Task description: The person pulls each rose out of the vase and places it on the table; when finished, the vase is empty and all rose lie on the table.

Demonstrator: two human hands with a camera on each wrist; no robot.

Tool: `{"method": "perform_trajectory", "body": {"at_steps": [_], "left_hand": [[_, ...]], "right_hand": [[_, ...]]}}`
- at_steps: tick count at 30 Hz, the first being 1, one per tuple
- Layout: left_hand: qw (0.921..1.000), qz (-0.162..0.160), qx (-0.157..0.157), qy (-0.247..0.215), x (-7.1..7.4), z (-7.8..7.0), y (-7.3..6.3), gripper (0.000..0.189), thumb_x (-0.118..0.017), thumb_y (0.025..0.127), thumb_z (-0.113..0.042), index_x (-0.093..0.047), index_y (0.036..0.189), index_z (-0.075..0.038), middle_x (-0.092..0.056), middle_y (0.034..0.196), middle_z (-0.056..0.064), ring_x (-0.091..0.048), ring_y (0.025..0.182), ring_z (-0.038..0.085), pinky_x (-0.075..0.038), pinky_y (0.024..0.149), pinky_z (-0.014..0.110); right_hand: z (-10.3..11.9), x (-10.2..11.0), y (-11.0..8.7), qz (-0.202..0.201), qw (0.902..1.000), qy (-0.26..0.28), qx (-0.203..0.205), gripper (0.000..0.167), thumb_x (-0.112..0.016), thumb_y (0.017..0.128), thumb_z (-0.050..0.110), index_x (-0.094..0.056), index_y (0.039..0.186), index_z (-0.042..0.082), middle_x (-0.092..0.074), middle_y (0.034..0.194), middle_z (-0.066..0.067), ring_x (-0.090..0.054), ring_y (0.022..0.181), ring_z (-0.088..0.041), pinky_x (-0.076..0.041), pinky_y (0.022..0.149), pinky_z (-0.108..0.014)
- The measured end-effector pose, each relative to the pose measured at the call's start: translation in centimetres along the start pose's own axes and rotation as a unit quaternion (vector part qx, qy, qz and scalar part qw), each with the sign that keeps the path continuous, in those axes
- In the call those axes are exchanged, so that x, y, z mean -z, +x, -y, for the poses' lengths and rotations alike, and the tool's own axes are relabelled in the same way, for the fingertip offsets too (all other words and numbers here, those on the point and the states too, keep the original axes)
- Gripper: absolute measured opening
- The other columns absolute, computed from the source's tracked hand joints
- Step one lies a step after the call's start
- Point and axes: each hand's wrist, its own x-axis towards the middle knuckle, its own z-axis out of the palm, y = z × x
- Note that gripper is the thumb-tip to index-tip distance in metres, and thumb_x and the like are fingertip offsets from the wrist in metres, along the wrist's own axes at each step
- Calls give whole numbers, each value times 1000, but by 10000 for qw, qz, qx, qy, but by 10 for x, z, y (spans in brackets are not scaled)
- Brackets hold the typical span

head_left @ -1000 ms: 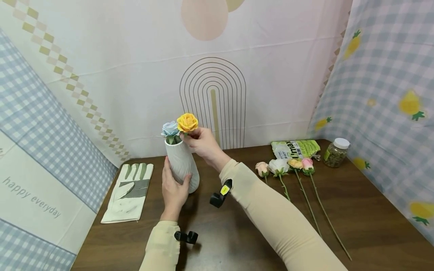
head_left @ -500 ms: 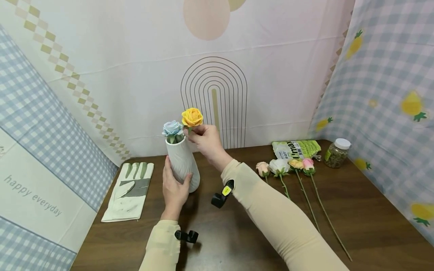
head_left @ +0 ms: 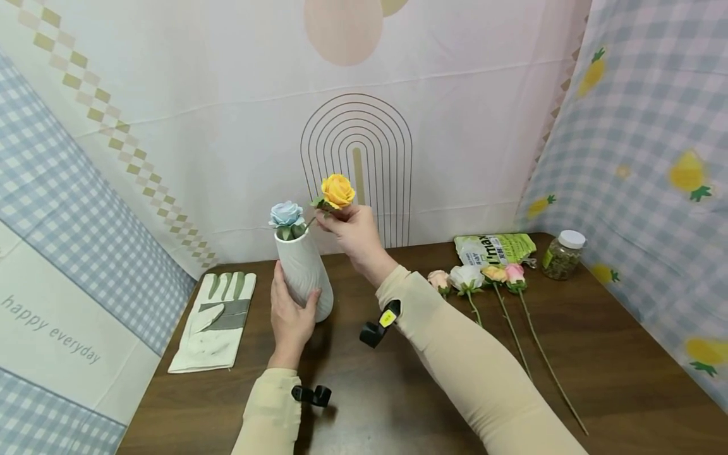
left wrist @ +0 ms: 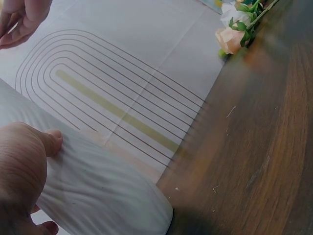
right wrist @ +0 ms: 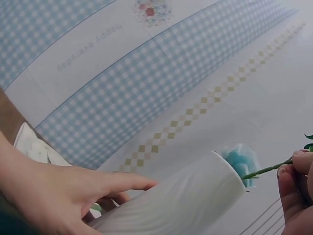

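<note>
A white ribbed vase [head_left: 303,272] stands slightly tilted on the brown table, and my left hand [head_left: 292,314] grips its side with fingers and thumb around it. In the vase's mouth sits a light blue rose [head_left: 286,215], its stem hidden inside. Up and to the right, my right hand [head_left: 357,237] pinches the stem of a yellow rose [head_left: 338,191] just below the bloom. That green stem [right wrist: 268,169] slants down into the vase mouth in the right wrist view. From the left wrist view, my left thumb [left wrist: 53,142] lies against the ribbed wall.
Left of the vase lies a white and grey work glove [head_left: 215,322]. On the right are a peach rose [head_left: 438,280], a white rose [head_left: 466,278], a yellow-orange rose [head_left: 495,273] and a pink rose [head_left: 515,274]. Behind them are a green packet [head_left: 495,250] and a lidded jar [head_left: 563,256].
My right hand has moved up and to the right with the yellow rose, drawing its bloom away from the blue one and showing some stem. The left hand stays on the vase.
</note>
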Motion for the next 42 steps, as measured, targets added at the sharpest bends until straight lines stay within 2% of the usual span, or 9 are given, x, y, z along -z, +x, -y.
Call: {"method": "perform_trajectory", "body": {"at_steps": [7,12,17,22,29,32,36,42], "left_hand": [[9999,-68,-112,3,1,1,0,96,-78,81,-23,-17,154,-10,-35,147,20,-35,134,34,-31,103,53],[10000,-56,-25,7,2,2,0,96,-78,80,-22,-17,154,-11,-35,147,20,-35,134,34,-31,103,53],[9999,-92,-73,-56,2,3,1,95,-78,80,-21,-18,153,-10,-35,146,21,-35,134,34,-32,103,53],[9999,-69,-68,-75,2,2,1,95,-77,81,-21,-18,154,-10,-35,147,21,-35,134,34,-31,104,52],[10000,-7,-36,-46,0,1,1,95,-77,81,-21,-17,154,-11,-34,148,21,-34,135,34,-30,105,52],[10000,16,-21,-50,0,1,0,95,-77,81,-21,-16,154,-12,-34,148,20,-34,135,33,-30,105,52],[10000,15,-8,-70,0,1,0,95,-77,81,-20,-17,154,-10,-34,148,20,-34,135,34,-30,104,53],[10000,3,23,-51,0,0,0,94,-78,81,-20,-19,153,-7,-34,148,20,-34,135,34,-30,105,53]], "right_hand": [[6,15,-3,-226,9972,706,74,21,-67,86,-3,-65,107,-9,-71,88,-7,-69,78,-17,-55,77,-34],[12,31,-5,-317,9928,1109,335,17,-68,87,-1,-67,103,-5,-72,86,-5,-69,74,-15,-55,74,-30],[19,52,-8,-527,9894,1334,245,16,-66,87,-3,-65,103,-4,-72,89,-6,-69,74,-14,-54,70,-25],[25,82,-13,-842,9846,1533,1,16,-66,87,-2,-64,103,-1,-71,94,-9,-69,77,-15,-55,71,-25],[28,141,-33,-996,9739,2032,-198,19,-70,87,6,-64,103,-3,-71,92,-13,-71,79,-18,-54,71,-23],[23,166,-48,-1056,9742,1975,-260,17,-68,89,8,-67,103,-2,-72,93,-12,-71,81,-18,-54,71,-23],[8,192,-71,-1121,9794,1596,-521,16,-66,90,8,-69,103,-1,-72,96,-12,-71,82,-18,-54,72,-24],[-12,214,-97,-987,9844,918,-1133,16,-63,93,15,-69,104,4,-73,99,-9,-71,85,-15,-54,72,-24]]}}
